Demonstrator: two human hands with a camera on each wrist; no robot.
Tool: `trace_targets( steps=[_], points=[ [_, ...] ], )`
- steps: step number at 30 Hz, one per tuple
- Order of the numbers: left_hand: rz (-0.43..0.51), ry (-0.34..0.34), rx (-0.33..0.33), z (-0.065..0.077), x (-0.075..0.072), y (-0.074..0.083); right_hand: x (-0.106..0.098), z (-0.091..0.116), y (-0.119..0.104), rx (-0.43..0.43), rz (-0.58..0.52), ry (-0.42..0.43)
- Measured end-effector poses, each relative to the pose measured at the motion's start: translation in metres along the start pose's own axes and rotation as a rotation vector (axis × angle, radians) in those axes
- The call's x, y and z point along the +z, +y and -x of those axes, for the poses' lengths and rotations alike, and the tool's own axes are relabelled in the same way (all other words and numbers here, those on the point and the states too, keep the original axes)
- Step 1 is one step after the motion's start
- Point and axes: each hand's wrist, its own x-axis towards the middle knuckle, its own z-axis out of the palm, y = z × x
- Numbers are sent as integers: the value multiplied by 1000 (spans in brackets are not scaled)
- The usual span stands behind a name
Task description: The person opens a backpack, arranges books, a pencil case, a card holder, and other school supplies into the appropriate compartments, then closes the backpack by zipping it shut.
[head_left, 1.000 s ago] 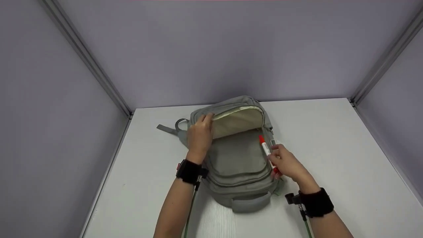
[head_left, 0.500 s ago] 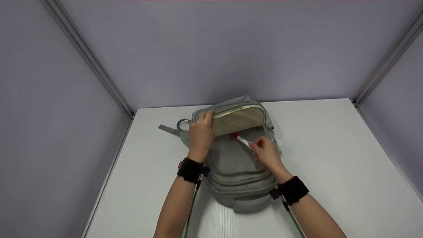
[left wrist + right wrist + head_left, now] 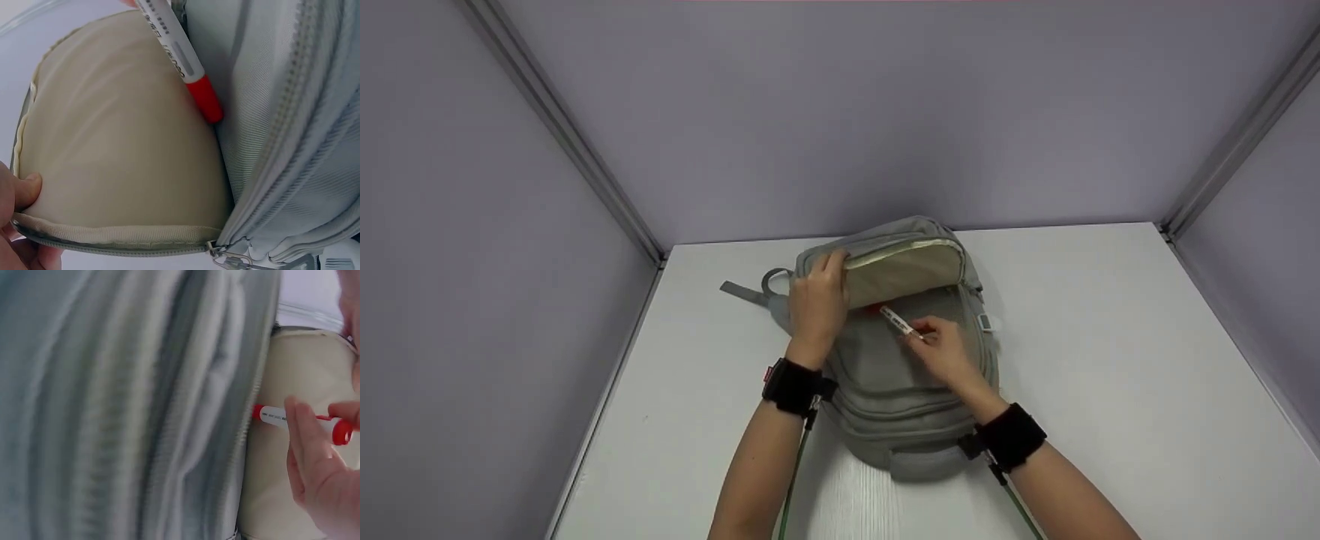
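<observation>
A grey-green backpack (image 3: 900, 367) lies on the white table with its front pocket unzipped, and the beige-lined flap (image 3: 124, 129) is folded back. My left hand (image 3: 819, 307) pinches the flap's edge between thumb and fingers, holding it up. A white marker (image 3: 896, 321) with red ends is pinched in my right hand (image 3: 945, 349). Its red cap (image 3: 205, 100) points into the pocket's fold, close against the beige lining in the left wrist view. In the right wrist view, thumb and fingers hold the marker (image 3: 274, 416) near its other red end.
A strap (image 3: 744, 293) sticks out on the backpack's left, and a carry handle (image 3: 926, 463) lies at its near end. A small white tag (image 3: 985, 322) hangs on the right side. Pale panels stand behind and beside the table (image 3: 1110, 360).
My right hand has moved left from the backpack's right side over the open pocket, turning the marker so its red cap dips toward the fold. My left hand stays on the flap.
</observation>
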Motion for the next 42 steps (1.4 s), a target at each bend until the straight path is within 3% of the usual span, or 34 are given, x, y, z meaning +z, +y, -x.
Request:
trace_targets(
  steps=[5,7,10,13,18,22,25,29,37,42],
  points=[
    [-14,-16,4,-2,-2,2,6,-2,4,66,154,28],
    [-13,-26,3,-2,-3,3,8,-5,5,74,275,42],
    [-10,-29,-2,-1,-3,4,11,-10,5,33,427,74],
    [-4,-23,-5,-1,-2,3,15,-14,3,-3,509,76],
    [12,-11,9,1,0,3,17,-13,0,-4,511,-38],
    [23,-2,8,1,0,2,10,-7,-1,-9,432,-116],
    [25,7,5,1,1,1,-3,-4,-3,-6,361,-137],
    [19,17,9,0,3,0,-31,-1,-7,-14,373,-124],
    [43,13,5,2,4,-1,-93,10,0,-11,531,-80],
    [33,13,-6,4,4,-3,-119,23,20,122,731,-212]
  ],
)
